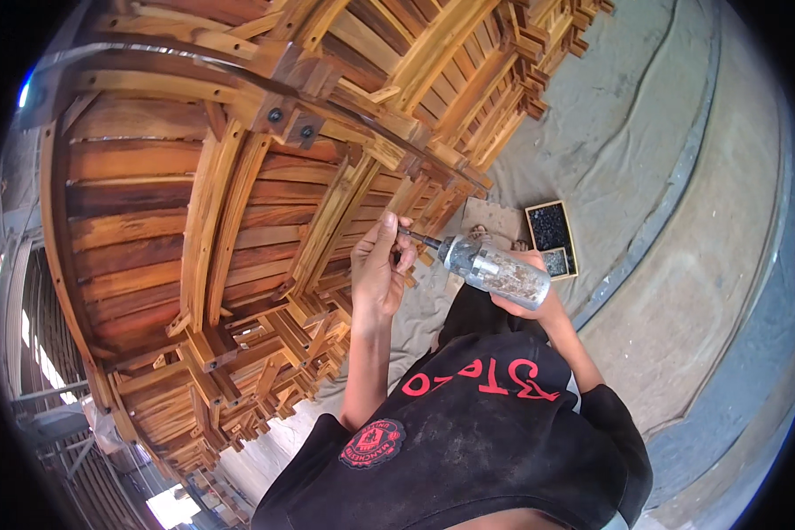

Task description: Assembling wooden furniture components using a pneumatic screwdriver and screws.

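Note:
My right hand (532,281) is wrapped round a worn, silver, straight-bodied power screwdriver (502,272). The tool lies nearly level in front of my chest, its dark bit (422,238) pointing left. At the bit's tip, my left hand (382,267) is raised with thumb and fingers pinched together. Whatever small piece sits between those fingertips is too small to make out. Just beyond and left of my left hand are stacked wooden furniture frames (336,212), with slats, rails and dark bolt heads. The bit stands apart from the wood.
A shallow wooden box (571,231) of small black hardware, with a smaller tray of silvery pieces, lies on the floor beyond my right hand. Beside it is a flat piece of cardboard (495,215). A wrinkled grey sheet (632,115) covers the floor at right.

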Demonstrator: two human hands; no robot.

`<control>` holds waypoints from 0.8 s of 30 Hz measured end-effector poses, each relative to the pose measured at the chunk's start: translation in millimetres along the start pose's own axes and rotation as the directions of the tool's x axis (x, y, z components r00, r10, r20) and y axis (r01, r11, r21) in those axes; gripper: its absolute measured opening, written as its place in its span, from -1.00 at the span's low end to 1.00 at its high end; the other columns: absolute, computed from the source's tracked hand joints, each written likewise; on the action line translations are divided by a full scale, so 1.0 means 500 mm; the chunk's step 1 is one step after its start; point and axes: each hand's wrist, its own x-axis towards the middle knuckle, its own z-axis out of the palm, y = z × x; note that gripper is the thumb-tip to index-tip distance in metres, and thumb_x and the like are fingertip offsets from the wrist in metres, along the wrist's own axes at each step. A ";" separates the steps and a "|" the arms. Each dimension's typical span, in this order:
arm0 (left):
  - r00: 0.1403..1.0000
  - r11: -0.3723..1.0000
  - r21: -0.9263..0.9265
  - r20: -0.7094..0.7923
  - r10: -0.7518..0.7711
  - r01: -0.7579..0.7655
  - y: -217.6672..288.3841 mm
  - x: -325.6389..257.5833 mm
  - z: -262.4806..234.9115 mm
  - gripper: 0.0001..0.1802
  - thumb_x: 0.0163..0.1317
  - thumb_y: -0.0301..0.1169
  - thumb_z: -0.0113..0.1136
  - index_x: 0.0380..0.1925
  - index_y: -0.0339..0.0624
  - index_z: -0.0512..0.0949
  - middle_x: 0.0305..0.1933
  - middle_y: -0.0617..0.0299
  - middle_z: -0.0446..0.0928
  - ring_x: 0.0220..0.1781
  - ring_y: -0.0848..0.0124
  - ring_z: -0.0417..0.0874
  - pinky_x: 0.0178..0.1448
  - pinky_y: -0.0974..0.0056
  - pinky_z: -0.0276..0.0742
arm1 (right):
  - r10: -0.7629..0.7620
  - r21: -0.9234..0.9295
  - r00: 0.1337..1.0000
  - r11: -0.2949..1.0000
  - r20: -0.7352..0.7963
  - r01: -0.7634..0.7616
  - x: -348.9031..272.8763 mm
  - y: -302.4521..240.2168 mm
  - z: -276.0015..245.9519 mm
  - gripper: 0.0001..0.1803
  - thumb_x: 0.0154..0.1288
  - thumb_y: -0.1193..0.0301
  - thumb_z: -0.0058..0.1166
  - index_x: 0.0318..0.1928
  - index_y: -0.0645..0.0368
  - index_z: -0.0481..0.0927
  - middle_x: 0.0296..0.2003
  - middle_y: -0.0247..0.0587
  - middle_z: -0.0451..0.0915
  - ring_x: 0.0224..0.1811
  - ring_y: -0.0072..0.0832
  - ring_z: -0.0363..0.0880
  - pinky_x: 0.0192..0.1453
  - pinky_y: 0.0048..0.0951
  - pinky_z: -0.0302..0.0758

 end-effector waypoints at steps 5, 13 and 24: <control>0.997 0.996 0.033 -0.015 -0.080 0.081 -0.058 0.067 -0.023 -0.67 0.43 -0.22 0.07 -0.24 -0.33 0.57 -0.50 0.31 0.46 -0.59 0.57 0.34 -0.54 0.50 0.16 | 0.159 0.172 0.987 0.973 0.005 -0.157 -0.003 0.054 0.021 -0.61 -0.19 0.50 0.28 -0.21 0.29 0.62 -0.45 -0.04 0.56 -0.44 -0.06 0.53 -0.26 -0.30 0.49; 0.930 0.932 -0.123 -0.103 -0.353 0.340 -0.148 0.221 -0.065 -0.62 0.48 -0.08 -0.09 0.00 -0.12 0.49 -0.62 0.47 0.18 -0.63 0.58 0.23 -0.57 0.45 0.08 | 0.300 0.061 0.951 0.953 -0.070 -0.296 -0.023 0.224 0.085 -0.76 -0.17 0.50 0.26 -0.42 0.28 0.51 -0.54 -0.05 0.41 -0.50 0.00 0.41 -0.41 -0.28 0.39; 0.907 0.791 -0.449 0.135 -0.399 0.416 -0.167 0.313 -0.083 -0.67 0.53 -0.31 -0.23 0.01 -0.28 0.46 -0.66 0.40 0.11 -0.67 0.55 0.10 -0.58 0.42 0.07 | 0.332 0.139 0.927 0.940 -0.174 -0.310 -0.009 0.323 0.139 -0.72 -0.16 0.49 0.26 -0.34 0.29 0.55 -0.51 -0.07 0.48 -0.48 -0.04 0.46 -0.36 -0.33 0.44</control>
